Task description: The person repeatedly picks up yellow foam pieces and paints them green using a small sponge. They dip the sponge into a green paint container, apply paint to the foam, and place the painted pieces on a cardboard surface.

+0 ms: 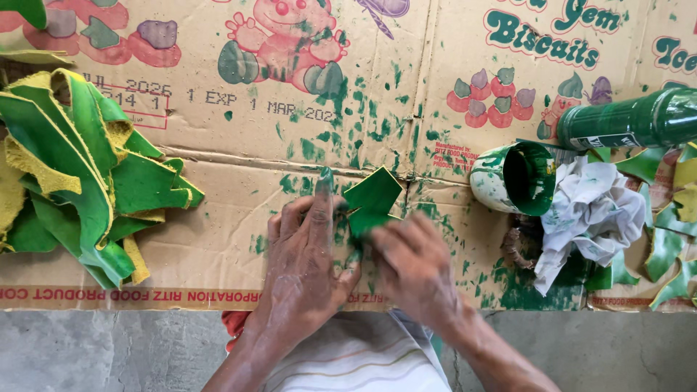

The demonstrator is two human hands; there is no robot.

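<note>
A small green-painted leaf-shaped piece [372,199] lies on a flattened cardboard sheet [218,239] smeared with green paint. My left hand [308,265] presses down beside it, its green-stained fingertips touching the piece's left edge. My right hand [414,265] is curled over the piece's lower right part, with its fingers hidden; whether it holds a tool or cloth is unclear.
A heap of green and yellow cut pieces [72,167] sits at the left. At the right stand a paint-filled cup [517,178], a green bottle lying on its side [632,120], a stained white rag [592,214] and more green pieces [664,250]. Grey floor [109,352] lies below.
</note>
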